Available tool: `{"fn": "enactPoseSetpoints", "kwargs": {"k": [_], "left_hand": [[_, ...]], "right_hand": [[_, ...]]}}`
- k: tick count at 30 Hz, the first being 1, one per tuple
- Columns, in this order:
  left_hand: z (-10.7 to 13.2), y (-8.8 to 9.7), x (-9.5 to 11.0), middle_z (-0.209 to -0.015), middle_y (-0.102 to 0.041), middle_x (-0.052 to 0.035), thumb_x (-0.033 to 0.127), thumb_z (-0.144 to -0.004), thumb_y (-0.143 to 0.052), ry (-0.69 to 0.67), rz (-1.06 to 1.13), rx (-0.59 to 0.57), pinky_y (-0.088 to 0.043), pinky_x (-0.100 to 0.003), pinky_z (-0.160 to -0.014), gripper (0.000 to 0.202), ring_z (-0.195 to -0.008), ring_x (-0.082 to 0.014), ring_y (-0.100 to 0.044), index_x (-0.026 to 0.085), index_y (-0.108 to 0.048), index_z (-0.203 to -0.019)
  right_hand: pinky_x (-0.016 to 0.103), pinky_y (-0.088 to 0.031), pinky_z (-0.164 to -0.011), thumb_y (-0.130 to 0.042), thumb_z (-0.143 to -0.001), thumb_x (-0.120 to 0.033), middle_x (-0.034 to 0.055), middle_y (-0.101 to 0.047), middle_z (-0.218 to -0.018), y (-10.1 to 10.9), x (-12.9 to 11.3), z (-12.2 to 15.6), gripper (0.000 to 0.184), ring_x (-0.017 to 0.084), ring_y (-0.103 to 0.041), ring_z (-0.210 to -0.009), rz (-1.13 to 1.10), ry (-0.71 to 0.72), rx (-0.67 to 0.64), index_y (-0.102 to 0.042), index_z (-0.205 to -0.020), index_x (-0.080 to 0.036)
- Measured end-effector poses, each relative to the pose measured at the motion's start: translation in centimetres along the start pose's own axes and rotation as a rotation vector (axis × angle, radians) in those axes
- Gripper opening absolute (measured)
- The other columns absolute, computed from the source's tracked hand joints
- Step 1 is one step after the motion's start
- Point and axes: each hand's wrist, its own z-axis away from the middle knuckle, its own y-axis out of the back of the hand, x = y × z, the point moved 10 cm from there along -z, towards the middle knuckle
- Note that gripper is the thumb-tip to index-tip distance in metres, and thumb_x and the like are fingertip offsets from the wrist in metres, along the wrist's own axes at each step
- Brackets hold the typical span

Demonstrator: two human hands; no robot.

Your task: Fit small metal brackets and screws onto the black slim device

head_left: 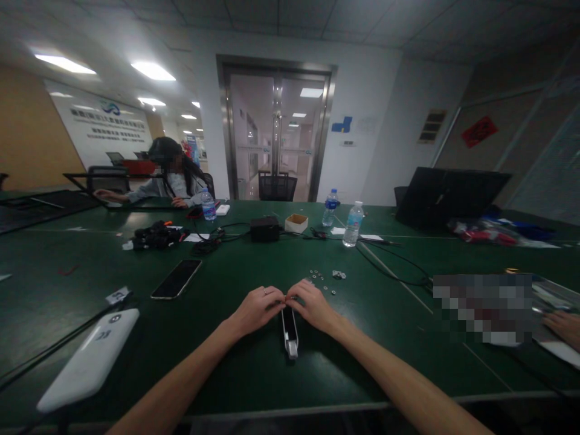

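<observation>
- My left hand [261, 307] and right hand [313, 305], fingers bunched, meet at the slim device [289, 332]; exact grip hidden.
- Green table [226, 383] beneath.
- Glass doors [260, 130] ahead of me.

From where I stood, the left forearm [181, 371] and right forearm [389, 374], both bare, reached forward and converged. The left hand [257, 309] and right hand [312, 304] faced each other, backs upward, fingers bent inward, fingertips [281, 297] nearly meeting. Exact finger closure was unclear.
</observation>
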Motion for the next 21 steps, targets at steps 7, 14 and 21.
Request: {"fn": "enactPoseSetpoints", "kwargs": {"k": [7,14,21], "left_hand": [[0.0,-0.1,-0.8,-0.095,-0.064,-0.0028,0.019,-0.089,-0.053,0.050,-0.034,-0.049,-0.043,-0.026,-0.071,0.011,-0.076,-0.0127,-0.058,0.017,-0.060,-0.097],[0.5,0.3,-3.4,-0.099,-0.063,-0.0034,0.022,-0.089,-0.051,0.186,-0.098,-0.150,-0.043,-0.028,-0.072,0.019,-0.078,-0.0145,-0.057,0.018,-0.061,-0.105],[0.6,-0.7,-3.8,-0.089,-0.063,-0.0019,0.025,-0.089,-0.052,0.219,-0.107,-0.225,-0.042,-0.026,-0.070,0.017,-0.077,-0.0148,-0.057,0.019,-0.062,-0.101]], "right_hand": [[0.031,-0.046,-0.076,-0.057,-0.089,-0.026,0.0049,-0.065,-0.084,0.4,0.1,-0.2,0.009,0.018,-0.056,-0.083,0.060,0.005,-0.006,-0.061,-0.087,-0.018],[0.035,-0.044,-0.085,-0.053,-0.089,-0.021,0.0059,-0.064,-0.090,1.0,3.0,0.1,0.010,0.018,-0.056,-0.088,0.219,-0.120,-0.144,-0.062,-0.090,-0.018],[0.031,-0.044,-0.080,-0.055,-0.086,-0.020,0.0065,-0.062,-0.090,-0.7,4.1,0.9,0.010,0.018,-0.055,-0.089,0.253,-0.180,-0.357,-0.064,-0.089,-0.017]]}}
